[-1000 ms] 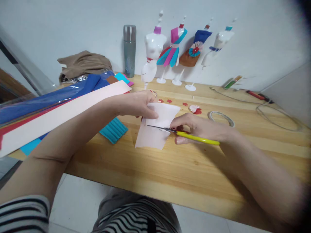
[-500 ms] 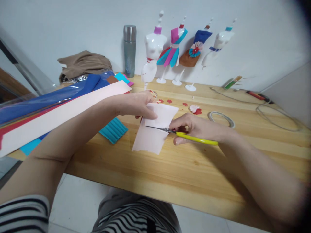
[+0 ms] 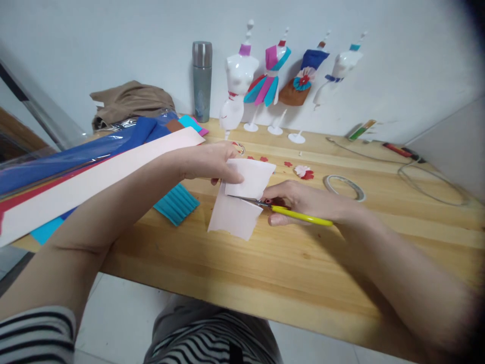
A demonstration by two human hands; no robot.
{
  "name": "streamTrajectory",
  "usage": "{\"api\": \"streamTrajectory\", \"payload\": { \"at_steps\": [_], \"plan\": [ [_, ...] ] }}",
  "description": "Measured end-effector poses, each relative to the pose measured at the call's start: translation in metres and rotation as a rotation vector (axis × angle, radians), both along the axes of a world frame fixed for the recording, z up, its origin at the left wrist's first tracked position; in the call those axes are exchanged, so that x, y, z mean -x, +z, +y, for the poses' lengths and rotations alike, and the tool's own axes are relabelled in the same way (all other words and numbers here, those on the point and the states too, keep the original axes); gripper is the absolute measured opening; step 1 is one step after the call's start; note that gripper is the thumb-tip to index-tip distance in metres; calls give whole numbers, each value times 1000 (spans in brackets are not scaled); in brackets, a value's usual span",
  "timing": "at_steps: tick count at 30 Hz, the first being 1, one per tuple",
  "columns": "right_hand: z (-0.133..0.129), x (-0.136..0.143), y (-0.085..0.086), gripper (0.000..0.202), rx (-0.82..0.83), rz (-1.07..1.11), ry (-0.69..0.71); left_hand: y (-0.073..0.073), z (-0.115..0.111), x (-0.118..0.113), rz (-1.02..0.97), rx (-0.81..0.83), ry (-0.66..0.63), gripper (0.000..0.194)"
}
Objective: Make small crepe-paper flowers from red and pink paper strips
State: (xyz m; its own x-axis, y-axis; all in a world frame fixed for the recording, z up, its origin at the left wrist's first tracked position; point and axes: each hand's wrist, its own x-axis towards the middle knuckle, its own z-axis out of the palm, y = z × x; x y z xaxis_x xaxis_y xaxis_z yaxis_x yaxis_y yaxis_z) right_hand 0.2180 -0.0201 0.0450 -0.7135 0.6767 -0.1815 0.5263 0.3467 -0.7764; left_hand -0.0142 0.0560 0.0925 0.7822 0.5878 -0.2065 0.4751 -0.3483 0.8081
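Observation:
A pale pink sheet of paper (image 3: 235, 217) is pinched by its upper left part in my left hand (image 3: 220, 159), thumb on top. My right hand (image 3: 303, 199) is closed round yellow-handled scissors (image 3: 299, 216). Their blades lie across the sheet from right to left, and a cut opens at its right edge, parting an upper flap from the lower piece. The tips reach close to the sheet's left side. Below my left forearm lies a pleated turquoise piece (image 3: 177, 203). Small red flower cutouts (image 3: 264, 159) and a pink flower (image 3: 302, 171) lie beyond the sheet.
White mannequin stands (image 3: 238, 76), some dressed in coloured pieces, line the wall beside a grey thermos (image 3: 202, 83). A tape roll (image 3: 344, 188) and a cable (image 3: 413, 182) are at right. Long coloured sheets (image 3: 113, 169) and brown cloth (image 3: 132, 101) fill the left.
The scissors and my right hand have shifted slightly left, and the cut at the sheet's right edge gapes wider. My left hand keeps its hold.

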Motion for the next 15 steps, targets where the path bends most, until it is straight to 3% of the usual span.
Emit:
{"api": "streamTrajectory", "payload": {
  "at_steps": [9,15],
  "plan": [
    [3,1,-7,39,45,98,-14,-8,3,-6,-95,96,17,16],
    [4,0,-9,46,33,61,2,-11,0,-9,-99,151,-15,16]
  ]
}}
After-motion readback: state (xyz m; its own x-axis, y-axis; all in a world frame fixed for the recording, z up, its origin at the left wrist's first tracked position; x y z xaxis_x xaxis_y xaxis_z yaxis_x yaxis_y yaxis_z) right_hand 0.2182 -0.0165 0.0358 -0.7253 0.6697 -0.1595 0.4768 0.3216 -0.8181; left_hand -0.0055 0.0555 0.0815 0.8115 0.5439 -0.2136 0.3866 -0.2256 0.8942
